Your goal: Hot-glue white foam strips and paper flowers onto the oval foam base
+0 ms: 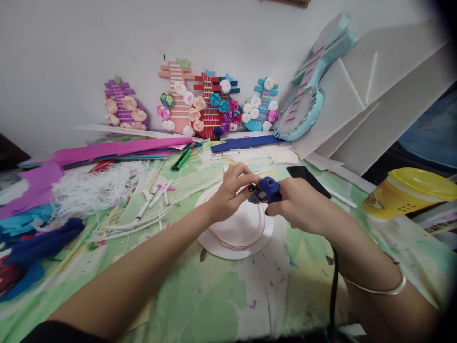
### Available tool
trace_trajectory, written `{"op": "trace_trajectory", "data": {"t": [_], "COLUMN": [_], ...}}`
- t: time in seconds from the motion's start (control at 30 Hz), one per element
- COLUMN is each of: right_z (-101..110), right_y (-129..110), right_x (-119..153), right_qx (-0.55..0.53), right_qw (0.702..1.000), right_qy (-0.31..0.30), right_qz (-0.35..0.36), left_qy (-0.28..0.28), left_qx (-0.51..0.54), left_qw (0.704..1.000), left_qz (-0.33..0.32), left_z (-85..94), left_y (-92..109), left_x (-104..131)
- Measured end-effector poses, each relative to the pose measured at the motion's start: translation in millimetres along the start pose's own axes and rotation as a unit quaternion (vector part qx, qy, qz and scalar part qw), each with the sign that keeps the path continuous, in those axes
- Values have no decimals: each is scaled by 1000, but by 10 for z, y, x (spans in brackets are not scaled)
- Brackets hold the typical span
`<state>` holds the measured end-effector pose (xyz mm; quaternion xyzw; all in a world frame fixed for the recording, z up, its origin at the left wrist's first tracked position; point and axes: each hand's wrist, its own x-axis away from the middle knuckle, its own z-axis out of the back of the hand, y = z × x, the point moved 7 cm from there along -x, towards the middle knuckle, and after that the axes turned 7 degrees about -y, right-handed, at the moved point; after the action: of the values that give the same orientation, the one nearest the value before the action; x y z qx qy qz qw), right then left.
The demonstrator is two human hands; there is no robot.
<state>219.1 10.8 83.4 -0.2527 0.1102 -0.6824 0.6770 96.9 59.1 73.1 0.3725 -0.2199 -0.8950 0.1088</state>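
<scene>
My right hand (pixel 303 206) is closed around a blue hot glue gun (pixel 270 188), its black cord (pixel 334 286) hanging down past the wrist. Beside the gun's front end, my left hand (pixel 233 193) has thumb and fingers drawn together in a pinch; what lies between them is hidden. Both hands are above a round white foam-like disc (pixel 257 248) flat on the table. A smaller white raised shape (pixel 237 228) sits on the disc, with a thin reddish line around its edge. My hands cover the disc's far part.
Decorated toy guitars (pixel 210 114) lean against the wall. To the left lie white string (pixel 102 188), coiled white cord (pixel 124 232) and coloured paper (pixel 121 148). A green cutter knife (pixel 183 158) lies behind. On the right are a black phone (pixel 309 181) and a yellow tub (pixel 389 195).
</scene>
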Motion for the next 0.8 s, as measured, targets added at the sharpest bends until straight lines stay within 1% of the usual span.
{"op": "trace_trajectory", "data": {"t": [0.13,0.23,0.4,0.5,0.67,0.8], "right_z": [-131,-200,-243,-239,-239,-212], "right_y": [-89,-167,-252,-284,-294,-256], "right_x": [66,73,43,24,-19,-65], "right_qx": [-9,-8,-8,-12,-9,5], "right_qw": [998,997,997,996,994,996], "right_qy": [-49,-61,-53,-33,-9,4], "right_qz": [42,56,64,84,105,94], "left_qy": [-10,-1,7,15,22,17], "left_qx": [22,22,6,3,-5,25], "left_qw": [999,999,999,1000,1000,999], "left_qz": [26,37,32,23,16,33], "left_z": [21,89,164,188,182,127], "left_y": [104,145,123,94,53,-28], "left_x": [176,259,281,269,241,181]}}
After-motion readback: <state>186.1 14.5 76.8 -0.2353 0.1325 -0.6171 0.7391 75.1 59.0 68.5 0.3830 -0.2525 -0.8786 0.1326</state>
